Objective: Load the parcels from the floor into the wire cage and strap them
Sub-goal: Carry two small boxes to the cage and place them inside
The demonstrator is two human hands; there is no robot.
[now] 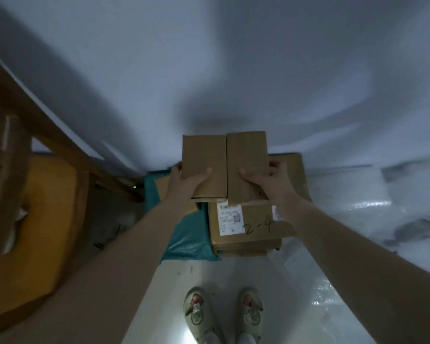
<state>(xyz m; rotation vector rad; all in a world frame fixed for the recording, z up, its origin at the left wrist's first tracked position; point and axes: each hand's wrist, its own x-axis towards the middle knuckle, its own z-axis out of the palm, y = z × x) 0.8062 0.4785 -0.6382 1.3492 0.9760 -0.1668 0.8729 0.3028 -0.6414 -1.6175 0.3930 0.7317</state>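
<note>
I hold a plain brown cardboard parcel (224,157) up in front of me, above the pile. My left hand (188,181) grips its left edge with the thumb on top. My right hand (265,181) grips its right edge the same way. Below it sits a larger cardboard box (256,225) with a white label and "2-4" written on it, resting on other flat boxes. A teal plastic mailer bag (189,234) lies to the left of that box, partly under my left forearm. No wire cage or strap shows in the view.
A wooden chair with an orange seat (35,219) stands at the left. White wall fills the top. The glossy white floor (333,281) spreads to the right. My two feet in green slippers (224,316) stand just behind the pile.
</note>
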